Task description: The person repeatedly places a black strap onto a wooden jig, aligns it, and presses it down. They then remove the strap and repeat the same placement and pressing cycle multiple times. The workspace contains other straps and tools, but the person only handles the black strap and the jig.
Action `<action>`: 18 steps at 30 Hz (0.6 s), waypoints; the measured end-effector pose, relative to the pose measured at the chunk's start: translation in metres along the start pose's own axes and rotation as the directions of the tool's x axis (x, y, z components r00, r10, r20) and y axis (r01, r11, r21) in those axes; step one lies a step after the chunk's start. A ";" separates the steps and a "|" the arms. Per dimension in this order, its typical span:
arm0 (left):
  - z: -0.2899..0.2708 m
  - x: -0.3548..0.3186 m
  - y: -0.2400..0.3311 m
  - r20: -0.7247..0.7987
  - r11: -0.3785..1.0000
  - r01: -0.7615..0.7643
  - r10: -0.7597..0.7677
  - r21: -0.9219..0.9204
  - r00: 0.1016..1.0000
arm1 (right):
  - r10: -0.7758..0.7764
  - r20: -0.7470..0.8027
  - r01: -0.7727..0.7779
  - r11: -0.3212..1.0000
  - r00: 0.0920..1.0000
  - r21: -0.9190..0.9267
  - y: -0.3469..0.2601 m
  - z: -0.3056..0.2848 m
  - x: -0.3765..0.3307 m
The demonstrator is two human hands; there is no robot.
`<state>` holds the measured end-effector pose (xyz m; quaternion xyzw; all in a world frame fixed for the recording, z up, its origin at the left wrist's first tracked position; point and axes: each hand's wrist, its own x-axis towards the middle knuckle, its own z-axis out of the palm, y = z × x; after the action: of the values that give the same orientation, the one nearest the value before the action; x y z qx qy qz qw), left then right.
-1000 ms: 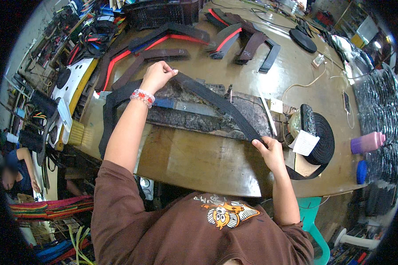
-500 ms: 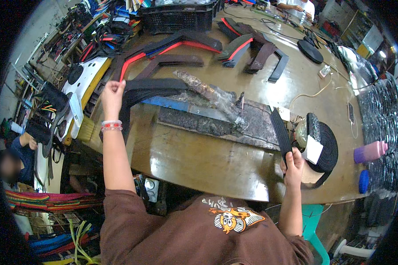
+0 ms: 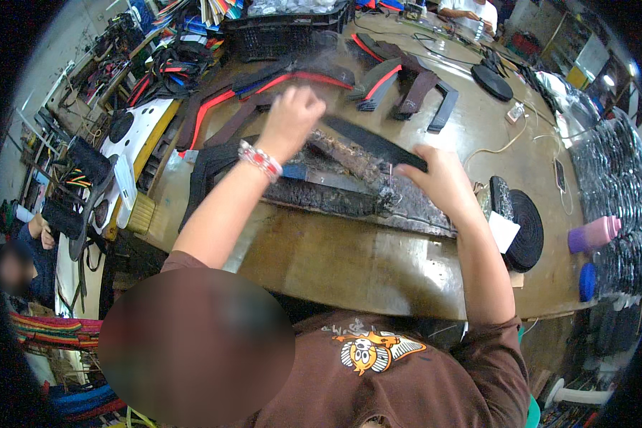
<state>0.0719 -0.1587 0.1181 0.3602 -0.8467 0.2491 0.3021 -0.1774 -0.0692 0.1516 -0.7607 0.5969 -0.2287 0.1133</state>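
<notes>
Broad brown table [image 3: 349,267]; crusted grey-black slab [image 3: 353,202] lying on it; black strap [image 3: 373,143] slanting between person's hands, beyond slab; right hand [image 3: 446,182] gripping strap's right end, thumb pressed in; left hand [image 3: 290,125] blurred, fingers curled near other end, whether pinching it cannot tell; beaded bracelet [image 3: 262,161] on left wrist.

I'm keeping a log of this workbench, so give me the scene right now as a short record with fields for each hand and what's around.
Right hand: holding a flat black woven strap
Left hand: beside the strap's other end; blurred, grip unclear
Surface: glossy brown table
Table's right side: coiled black strap roll; pink-and-purple bottle
Table's far side: black plastic crate
Worn: red-and-clear beaded bracelet, left wrist
</notes>
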 end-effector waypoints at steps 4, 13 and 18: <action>0.034 -0.044 0.042 0.316 0.996 0.078 -0.060 -0.044 0.947 | 0.046 0.041 -0.041 0.992 0.998 -0.120 0.016 -0.019 -0.036; 0.037 -0.038 0.053 0.516 0.995 -0.011 -0.040 0.095 0.856 | 0.119 0.066 -0.120 0.993 0.991 0.011 0.041 0.001 -0.043; 0.036 -0.021 0.055 0.473 0.954 0.282 -0.200 -0.107 0.858 | 0.355 0.241 -0.403 0.895 0.903 0.191 0.059 0.033 -0.058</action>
<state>0.0297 -0.1381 0.0679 0.4844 -0.8602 0.0434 0.1536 -0.2227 -0.0320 0.0837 -0.6290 0.6883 -0.1941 0.3050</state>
